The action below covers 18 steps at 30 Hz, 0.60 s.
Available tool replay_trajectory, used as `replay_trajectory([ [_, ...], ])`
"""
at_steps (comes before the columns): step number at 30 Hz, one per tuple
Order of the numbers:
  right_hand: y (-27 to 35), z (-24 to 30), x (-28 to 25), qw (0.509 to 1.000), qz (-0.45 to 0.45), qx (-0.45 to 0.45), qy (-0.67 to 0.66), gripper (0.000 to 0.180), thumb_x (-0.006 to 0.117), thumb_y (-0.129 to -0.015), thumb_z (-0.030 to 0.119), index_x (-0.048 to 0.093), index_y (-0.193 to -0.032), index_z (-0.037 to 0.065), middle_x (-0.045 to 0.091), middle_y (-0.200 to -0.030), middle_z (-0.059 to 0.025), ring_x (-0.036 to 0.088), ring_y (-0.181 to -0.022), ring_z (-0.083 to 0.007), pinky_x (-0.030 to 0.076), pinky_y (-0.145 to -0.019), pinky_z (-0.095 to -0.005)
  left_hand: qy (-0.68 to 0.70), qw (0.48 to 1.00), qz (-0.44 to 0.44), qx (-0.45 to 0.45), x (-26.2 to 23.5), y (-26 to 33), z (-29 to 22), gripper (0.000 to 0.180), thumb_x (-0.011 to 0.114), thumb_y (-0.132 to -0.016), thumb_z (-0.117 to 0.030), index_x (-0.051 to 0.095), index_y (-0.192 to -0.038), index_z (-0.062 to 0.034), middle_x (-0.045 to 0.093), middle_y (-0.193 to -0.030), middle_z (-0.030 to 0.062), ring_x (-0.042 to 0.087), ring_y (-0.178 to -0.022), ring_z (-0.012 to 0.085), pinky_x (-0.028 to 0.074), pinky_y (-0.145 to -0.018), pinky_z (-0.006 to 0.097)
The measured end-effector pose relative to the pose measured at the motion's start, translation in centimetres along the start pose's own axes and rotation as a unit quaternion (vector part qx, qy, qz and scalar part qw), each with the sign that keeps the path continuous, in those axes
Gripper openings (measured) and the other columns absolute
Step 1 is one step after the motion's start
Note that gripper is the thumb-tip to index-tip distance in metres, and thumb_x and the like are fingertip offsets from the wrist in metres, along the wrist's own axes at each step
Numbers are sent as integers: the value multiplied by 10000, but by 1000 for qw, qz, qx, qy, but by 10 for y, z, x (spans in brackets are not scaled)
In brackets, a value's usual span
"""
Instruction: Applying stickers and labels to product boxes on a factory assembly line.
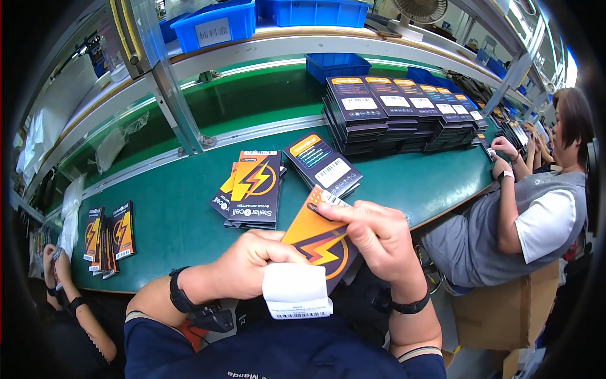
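Observation:
In front of my chest is a flat orange-and-black cardboard box [319, 243] with a lightning bolt on its face. My left hand [246, 262] is closed at the box's left edge, and a white strip of labels [295, 290] hangs from its fingers over the lower part of the box. My right hand [385, 240] grips the far right corner, its thumb and forefinger at a small white sticker there. Just beyond lie a small pile of similar boxes [255, 189], bolt side up, and a stack [322, 165] with the dark printed side up.
Tall stacks of dark boxes [391, 117] line the back right of the green table [170, 208]. More boxes [108, 237] lie at the left. Blue bins [214, 25] sit on the shelf above. A co-worker [524, 196] works at right; another person's hands [57, 265] show at far left.

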State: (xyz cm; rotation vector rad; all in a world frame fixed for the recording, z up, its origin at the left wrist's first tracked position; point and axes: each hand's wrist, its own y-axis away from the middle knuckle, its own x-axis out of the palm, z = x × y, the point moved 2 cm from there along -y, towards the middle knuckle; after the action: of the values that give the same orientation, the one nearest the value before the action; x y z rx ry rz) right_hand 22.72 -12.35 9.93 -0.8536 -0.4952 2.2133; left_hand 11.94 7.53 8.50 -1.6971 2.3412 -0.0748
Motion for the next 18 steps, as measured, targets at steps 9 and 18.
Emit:
replay_trajectory([
  [9,9,-26,14,942,-103,140,-288,388,405,-1072,185,555,-792,-37,584,-951,-101,675,-863,-193,540,-763,-281,-70,982,-165,-64,-53,0,-4,144,718,-880,-63,731,-988,31,664,-1077,78,639,-970,139,510,-851,278],
  [18,13,-32,27,976,-54,121,-175,276,507,-1036,153,590,-842,-25,591,-921,-64,574,-838,-130,477,-748,-257,-295,919,-239,-109,-101,-15,33,154,714,-886,-105,727,-990,9,547,-1287,86,578,-1055,163,489,-916,298],
])
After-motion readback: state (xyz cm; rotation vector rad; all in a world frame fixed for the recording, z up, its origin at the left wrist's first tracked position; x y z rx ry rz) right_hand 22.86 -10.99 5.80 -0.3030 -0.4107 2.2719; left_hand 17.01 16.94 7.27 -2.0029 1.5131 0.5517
